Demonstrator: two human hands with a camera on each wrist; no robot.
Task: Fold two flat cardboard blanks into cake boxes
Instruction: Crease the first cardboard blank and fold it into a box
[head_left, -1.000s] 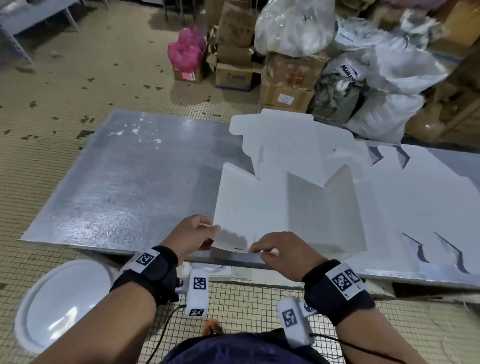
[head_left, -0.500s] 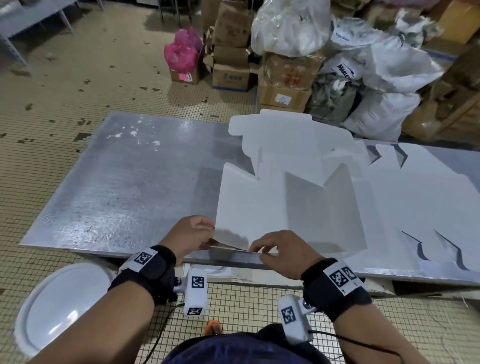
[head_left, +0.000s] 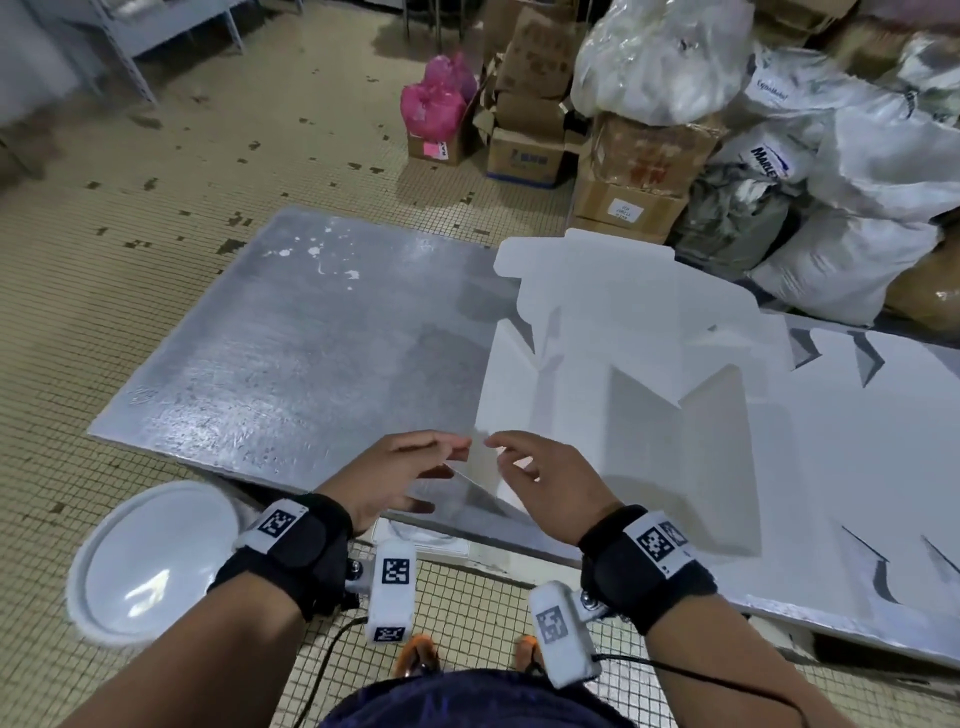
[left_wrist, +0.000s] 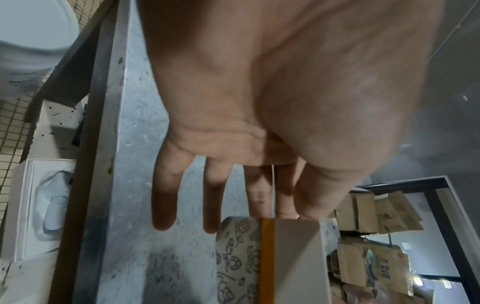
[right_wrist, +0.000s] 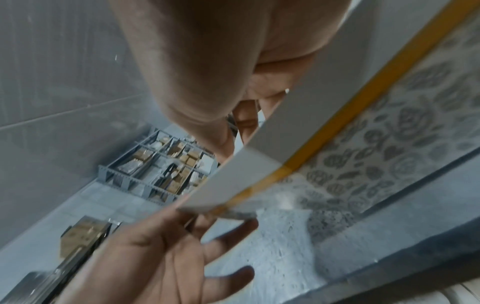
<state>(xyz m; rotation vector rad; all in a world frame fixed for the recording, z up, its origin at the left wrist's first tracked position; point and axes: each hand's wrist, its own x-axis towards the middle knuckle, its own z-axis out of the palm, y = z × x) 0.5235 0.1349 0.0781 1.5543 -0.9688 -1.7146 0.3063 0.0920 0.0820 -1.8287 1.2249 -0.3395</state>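
A white cardboard blank (head_left: 623, 364) lies partly folded on the metal table (head_left: 311, 364), two side panels standing up. Its near-left flap (head_left: 480, 467) is lifted off the table edge. My left hand (head_left: 415, 467) pinches the flap's thin edge (left_wrist: 272, 185) between thumb and forefinger, the other fingers straight. My right hand (head_left: 530, 473) holds the same flap (right_wrist: 285, 133) from the right, thumb on one face and fingers behind. The flap's outer face shows a yellow stripe (right_wrist: 337, 127) and a grey floral print (left_wrist: 239, 257). A second blank (head_left: 857, 467) lies flat to the right.
Cardboard boxes (head_left: 634, 171), white sacks (head_left: 857, 208) and a pink bag (head_left: 436, 104) crowd the floor beyond the table's far edge. A round white lid (head_left: 145, 561) sits low at my left. The table's left half is bare metal.
Both hands have risen from the table's front edge and come closer together, lifting the near flap with them. The view has tilted slightly.
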